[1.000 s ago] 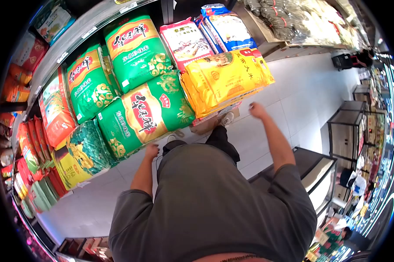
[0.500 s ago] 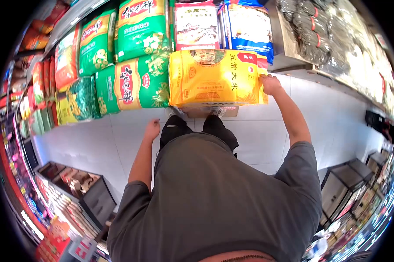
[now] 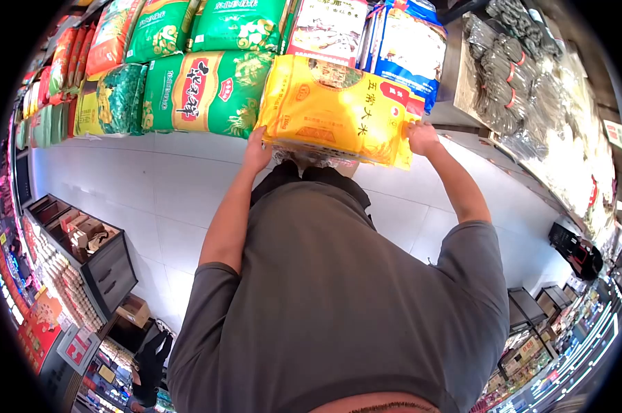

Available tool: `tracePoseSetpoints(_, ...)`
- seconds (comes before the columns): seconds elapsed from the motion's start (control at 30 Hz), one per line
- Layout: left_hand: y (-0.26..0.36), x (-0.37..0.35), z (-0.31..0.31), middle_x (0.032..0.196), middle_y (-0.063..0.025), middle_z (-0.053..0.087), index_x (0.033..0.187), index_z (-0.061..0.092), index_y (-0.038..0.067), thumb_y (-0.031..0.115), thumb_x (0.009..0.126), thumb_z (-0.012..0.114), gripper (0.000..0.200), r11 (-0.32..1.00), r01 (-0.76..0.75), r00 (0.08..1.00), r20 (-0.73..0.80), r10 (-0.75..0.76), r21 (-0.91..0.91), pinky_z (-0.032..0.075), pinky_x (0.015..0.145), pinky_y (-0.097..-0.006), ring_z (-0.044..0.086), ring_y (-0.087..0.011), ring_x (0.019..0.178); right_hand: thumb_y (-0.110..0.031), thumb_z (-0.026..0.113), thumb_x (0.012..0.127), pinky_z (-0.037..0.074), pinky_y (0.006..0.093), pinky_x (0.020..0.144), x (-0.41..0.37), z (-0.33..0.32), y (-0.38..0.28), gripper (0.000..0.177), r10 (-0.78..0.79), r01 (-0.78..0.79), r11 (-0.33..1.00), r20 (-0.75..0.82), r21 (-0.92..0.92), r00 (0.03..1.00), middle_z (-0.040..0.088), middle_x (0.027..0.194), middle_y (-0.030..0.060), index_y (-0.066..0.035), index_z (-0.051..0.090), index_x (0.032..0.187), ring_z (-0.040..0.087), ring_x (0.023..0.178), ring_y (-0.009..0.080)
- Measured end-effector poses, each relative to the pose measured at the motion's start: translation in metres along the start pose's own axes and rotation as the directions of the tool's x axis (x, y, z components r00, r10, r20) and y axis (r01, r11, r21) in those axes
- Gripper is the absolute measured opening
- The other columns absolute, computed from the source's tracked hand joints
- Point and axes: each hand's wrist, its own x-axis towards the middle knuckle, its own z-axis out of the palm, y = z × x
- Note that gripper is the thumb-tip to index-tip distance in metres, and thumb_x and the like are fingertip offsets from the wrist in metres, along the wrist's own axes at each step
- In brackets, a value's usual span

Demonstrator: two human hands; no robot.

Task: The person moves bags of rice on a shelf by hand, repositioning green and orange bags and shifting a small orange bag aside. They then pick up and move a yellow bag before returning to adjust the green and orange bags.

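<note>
A yellow rice bag [image 3: 318, 103] lies at the front of the stacked bags, slightly tilted toward my body with its right end lower. My right hand [image 3: 422, 138] grips its right end, fingers closed on the packaging edge. At the lower left corner of the same bag, my left hand [image 3: 257, 150] is closed on the edge, its fingertips partly hidden. Just left of that corner sits a green rice bag [image 3: 163, 96]. Behind the yellow bag stand a white and red bag [image 3: 328, 31] and a blue and white bag [image 3: 411, 51].
More green bags [image 3: 239, 24] and a yellow-green bag [image 3: 111, 100] fill the display leftward. Plastic-wrapped dark bundles [image 3: 507, 79] lie on a wooden shelf at right. A dark drawer cabinet [image 3: 111, 275] stands behind left on the tiled floor [image 3: 173, 199]. Another person [image 3: 149, 368] is at lower left.
My left hand has risen from beside my leg to the yellow rice bag's left corner. The bag has tilted, its right end lower. My right hand still grips it, and the view has turned.
</note>
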Motion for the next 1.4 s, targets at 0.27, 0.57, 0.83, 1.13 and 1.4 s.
tracePoseSetpoints(0.27, 0.007, -0.010, -0.015, 0.144, -0.0225, 0.036, 0.141, 0.035, 0.003, 0.005, 0.082, 0.054, 0.062, 0.998, 0.012, 0.994, 0.110, -0.019, 0.065, 0.034, 0.109, -0.0408, 0.037, -0.0382, 0.133, -0.016, 0.054, 0.082, 0.041, 0.0451, 0.099, -0.010, -0.009, -0.010, 0.040, 0.092, -0.075, 0.988, 0.127, -0.132, 0.988, 0.047, 0.136, 0.0067, -0.015, 0.061, 0.121, 0.049, 0.123, 0.0285)
tracePoseSetpoints(0.57, -0.005, -0.013, -0.013, 0.146, -0.0211, 0.035, 0.143, 0.032, 0.005, 0.008, 0.084, 0.057, 0.064, 0.998, 0.054, 0.985, 0.164, -0.055, 0.008, 0.033, 0.110, -0.0404, 0.034, -0.0366, 0.136, -0.020, 0.055, 0.084, 0.039, 0.0472, 0.102, 0.010, -0.002, -0.020, 0.042, 0.132, -0.072, 0.973, 0.270, -0.221, 0.954, 0.050, 0.135, 0.0071, -0.015, 0.060, 0.126, 0.046, 0.128, 0.0291)
tracePoseSetpoints(0.83, 0.031, -0.005, -0.033, 0.139, -0.0197, 0.042, 0.131, 0.046, 0.002, 0.006, 0.080, 0.051, 0.051, 0.990, 0.093, 0.984, 0.145, -0.108, 0.110, 0.040, 0.104, -0.0426, 0.044, -0.0375, 0.126, -0.032, 0.050, 0.088, 0.031, 0.0454, 0.107, 0.010, -0.051, -0.038, 0.042, 0.086, -0.038, 0.972, 0.202, -0.230, 0.976, 0.058, 0.126, 0.0044, -0.011, 0.063, 0.121, 0.046, 0.125, 0.0259)
tracePoseSetpoints(1.13, -0.027, 0.008, 0.017, 0.129, -0.0212, 0.054, 0.132, 0.049, 0.006, 0.021, 0.076, 0.058, 0.058, 0.983, 0.181, 0.983, -0.004, -0.181, 0.001, 0.042, 0.101, -0.0424, 0.052, -0.0357, 0.120, -0.037, 0.049, 0.087, 0.037, 0.0408, 0.097, -0.010, -0.151, -0.050, 0.038, -0.166, 0.184, 0.957, 0.096, -0.226, 0.981, 0.069, 0.093, 0.0094, -0.009, 0.073, 0.080, 0.059, 0.099, 0.0274)
tracePoseSetpoints(1.4, -0.054, 0.014, 0.014, 0.119, -0.0187, 0.062, 0.128, 0.054, 0.003, 0.029, 0.076, 0.064, 0.059, 0.657, 0.638, 0.770, 0.330, -0.546, -0.401, 0.050, 0.089, -0.0398, 0.060, -0.0291, 0.109, -0.028, 0.056, 0.086, 0.047, 0.0402, 0.078, -0.058, -0.206, -0.084, 0.031, -0.380, 0.384, 0.923, -0.206, -0.025, 0.902, 0.059, 0.069, 0.0088, -0.008, 0.063, 0.063, 0.060, 0.081, 0.0286)
